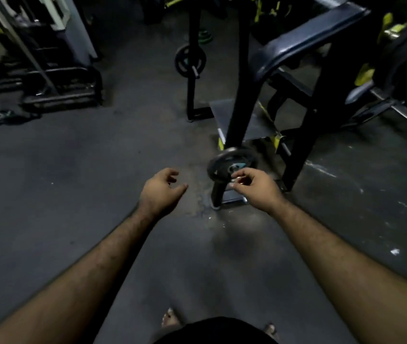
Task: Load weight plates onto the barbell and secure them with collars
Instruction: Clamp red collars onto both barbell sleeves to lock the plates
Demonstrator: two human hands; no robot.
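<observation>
Our right hand (254, 187) reaches the small weight plate (232, 165) on a low peg by the rack; whether its curled fingers pinch anything we cannot tell. Left hand (161, 192) hangs loose, empty. A one-handed lift risks dropping it toward our sandalled feet.

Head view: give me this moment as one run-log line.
left hand: open, holds nothing | right hand: fingers curled, reaching at small weight plate on low peg | contact: cannot tell | collar: none seen
</observation>
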